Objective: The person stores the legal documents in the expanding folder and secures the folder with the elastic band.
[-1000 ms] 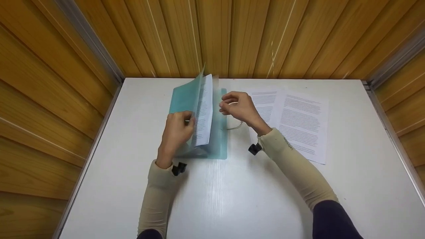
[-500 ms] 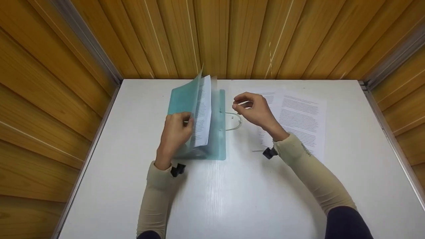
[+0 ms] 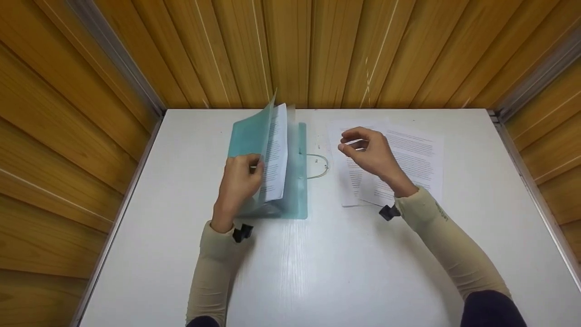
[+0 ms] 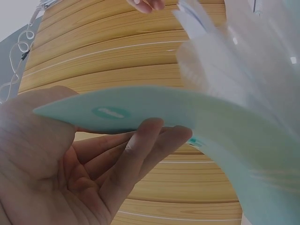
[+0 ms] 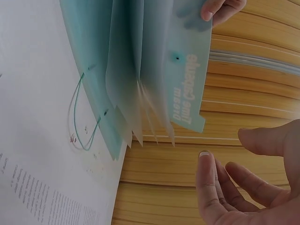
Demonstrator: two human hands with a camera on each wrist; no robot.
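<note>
A teal translucent folder [image 3: 245, 136] stands part-way open at the middle-left of the table, with printed sheets [image 3: 278, 154] between its leaves. My left hand [image 3: 241, 179] holds the raised cover by its edge; in the left wrist view, thumb and fingers lie on opposite faces of the cover [image 4: 154, 103]. A thin elastic cord [image 5: 77, 117] loops out of two holes in the back cover. Over the loose printed pages [image 3: 411, 145] hovers my right hand [image 3: 370, 150], fingers loosely bent and nothing between them. Pale lettering [image 5: 185, 89] marks the cover in the right wrist view.
The white table [image 3: 290, 272] is bounded by wood-patterned panels [image 3: 290, 54] at the back and sides. Small dark specks lie near the cord. A white cable [image 4: 14, 70] shows at the upper left of the left wrist view.
My right hand has moved right, away from the folder and cord, to above the loose pages. The left hand keeps its hold on the cover, nearly still.
</note>
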